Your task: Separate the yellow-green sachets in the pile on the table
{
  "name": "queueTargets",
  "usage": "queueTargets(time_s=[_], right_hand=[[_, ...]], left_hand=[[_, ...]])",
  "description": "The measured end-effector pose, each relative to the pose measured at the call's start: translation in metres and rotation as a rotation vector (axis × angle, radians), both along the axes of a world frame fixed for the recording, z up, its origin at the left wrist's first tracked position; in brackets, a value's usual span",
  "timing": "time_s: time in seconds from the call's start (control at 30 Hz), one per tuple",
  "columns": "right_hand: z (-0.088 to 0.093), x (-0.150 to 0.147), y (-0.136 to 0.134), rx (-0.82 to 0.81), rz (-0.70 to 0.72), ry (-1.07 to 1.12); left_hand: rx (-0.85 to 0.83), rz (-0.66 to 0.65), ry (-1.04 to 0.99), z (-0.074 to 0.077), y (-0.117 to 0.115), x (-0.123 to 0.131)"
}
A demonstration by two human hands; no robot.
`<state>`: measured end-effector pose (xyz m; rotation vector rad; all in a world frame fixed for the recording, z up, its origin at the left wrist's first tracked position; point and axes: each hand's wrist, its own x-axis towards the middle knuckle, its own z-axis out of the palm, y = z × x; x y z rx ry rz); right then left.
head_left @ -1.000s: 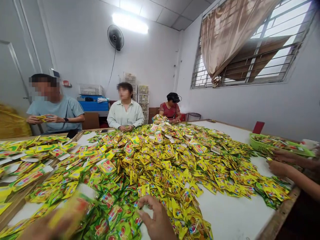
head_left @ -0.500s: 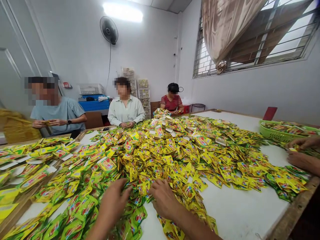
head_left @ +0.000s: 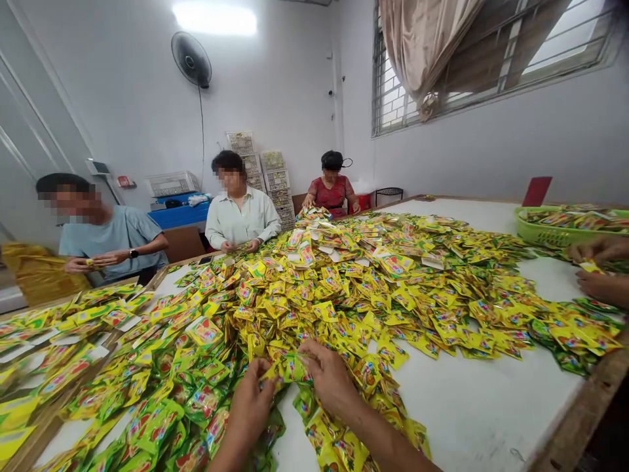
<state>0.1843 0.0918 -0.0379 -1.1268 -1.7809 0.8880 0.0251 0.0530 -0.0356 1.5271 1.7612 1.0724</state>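
My left hand (head_left: 253, 400) is at the near side of the heap, its fingers closed and a little blurred on the edge of a small sachet. Just to the right, my right hand (head_left: 328, 377) pinches a green and yellow sachet (head_left: 295, 367) between thumb and fingers. Around both hands spreads a large heap of shiny yellow sachets (head_left: 344, 288) with red and blue print. Greener sachets (head_left: 157, 419) lie to the left of my left hand. A strip of yellow sachets (head_left: 344, 439) lies under my right forearm.
The white table (head_left: 472, 406) has a wooden edge (head_left: 574, 419) at right. A green basket (head_left: 545, 229) of sachets stands at the far right, near another person's hands (head_left: 602, 262). Three people sit across the table. A wooden divider (head_left: 98, 357) runs along the left.
My hands have drawn closer together, and a green and yellow sachet now shows in my right fingers. My left hand has shifted right and its fingers have closed. The view has tilted slightly.
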Motion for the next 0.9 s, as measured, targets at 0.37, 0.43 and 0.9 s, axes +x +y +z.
queueTargets(time_s=[0.37,0.43,0.9], right_hand=[[-0.014,-0.026,-0.034,0.232,0.231,-0.175],[-0.016,-0.027,-0.035,0.27,0.206,-0.241],[-0.017,-0.028,-0.027,-0.237,0.162,0.231]], left_hand=[[-0.148,0.139,-0.658,-0.011,-0.053,-0.001],[-0.137,0.13,-0.77,-0.01,-0.057,0.001],[-0.112,0.227,-0.974,-0.017,-0.053,-0.004]])
